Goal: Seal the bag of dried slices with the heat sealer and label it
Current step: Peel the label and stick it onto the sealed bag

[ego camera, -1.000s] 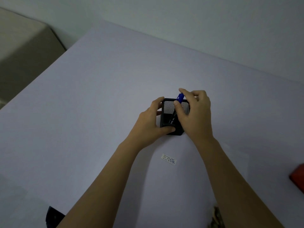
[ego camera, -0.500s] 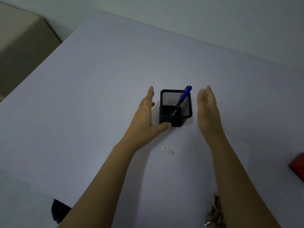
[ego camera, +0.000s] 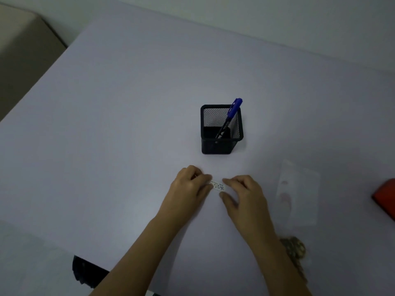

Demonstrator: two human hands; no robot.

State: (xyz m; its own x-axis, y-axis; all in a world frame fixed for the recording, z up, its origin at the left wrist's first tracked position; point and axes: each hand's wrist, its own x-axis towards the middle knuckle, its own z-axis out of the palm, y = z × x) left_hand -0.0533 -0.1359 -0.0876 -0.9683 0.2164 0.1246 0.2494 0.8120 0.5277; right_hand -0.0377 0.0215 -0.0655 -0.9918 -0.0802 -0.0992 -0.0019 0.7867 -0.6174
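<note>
Closest of all, far on the near side of the cup (ego camera: 221, 133), a black thing (ego camera: 85, 272) peeks out from under the table (ego camera: 128, 124) edge. To the right of it the bag (ego camera: 295, 249) of brown slices lies partly behind the right arm. A bit nearer than the cup, the small white label (ego camera: 218, 186) lies on the table between both hands. The left hand (ego camera: 190, 186) has bent fingers and pinches the label's left end. The right hand (ego camera: 243, 193) has bent fingers too. Its first finger touches the label's right end and its thumb sits just under it, but it is hard to tell if they squeeze it. Right of the cup and a bit nearer lies a clear sheet (ego camera: 299, 189), and past that a red thing (ego camera: 384, 199) at the picture's edge. The black mesh cup stands upright, and a blue pen (ego camera: 234, 108) leans in it.
</note>
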